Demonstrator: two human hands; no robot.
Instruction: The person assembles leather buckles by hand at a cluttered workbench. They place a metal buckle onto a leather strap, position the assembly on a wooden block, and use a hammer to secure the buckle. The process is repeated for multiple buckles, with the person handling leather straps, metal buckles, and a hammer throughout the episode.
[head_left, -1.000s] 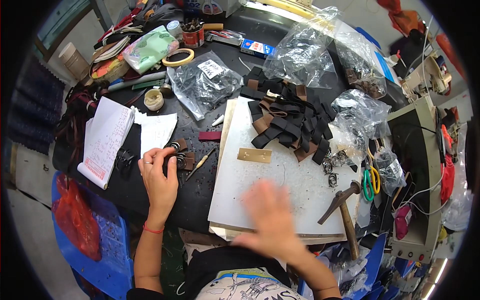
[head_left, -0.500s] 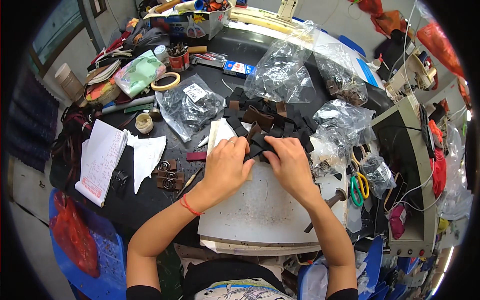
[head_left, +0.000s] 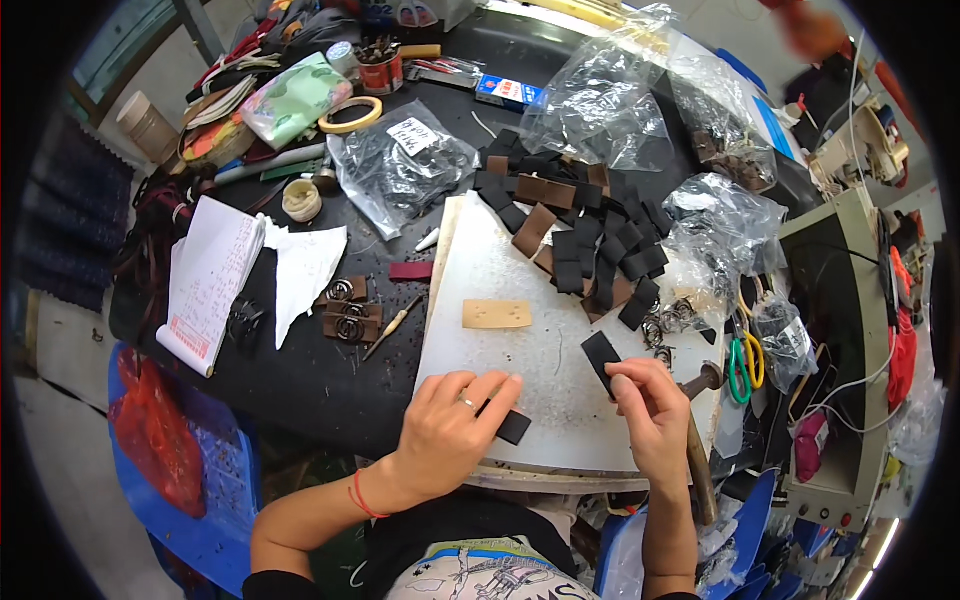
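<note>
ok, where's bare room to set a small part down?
Two patches: the white board between the left hand and right hand, bar fine specks; and the black tabletop between notepad and left hand. Crowded: the board's far side, under heaped straps, and its right edge, by the hammer.

One view: left head-worn fisheye, upright, looking steeply down from close above the near edge of the white board (head_left: 555, 425) on the table (head_left: 285, 385). Wide frame catches hands (head_left: 450, 428) at board's near side, torso (head_left: 490, 570) below it.
</note>
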